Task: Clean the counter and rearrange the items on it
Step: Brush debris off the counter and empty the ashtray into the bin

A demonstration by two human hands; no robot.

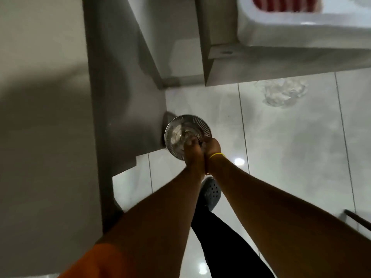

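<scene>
A round steel bin [181,135] with slotted sides and a clear plastic liner stands on the tiled floor, tight against the grey counter's corner [124,109]. Both hands reach down into its mouth. My left hand [192,155] and my right hand [210,147], with a yellow band at the wrist, are closed on the liner's edge at the near rim. What lies inside the bin is too blurred to tell.
A crumpled clear plastic bag [281,93] lies on the glossy white tiles at the back. A white container with red contents [291,19] sits at the upper right. My grey clog [211,192] is below the hands. A dark rod [359,218] crosses the right edge.
</scene>
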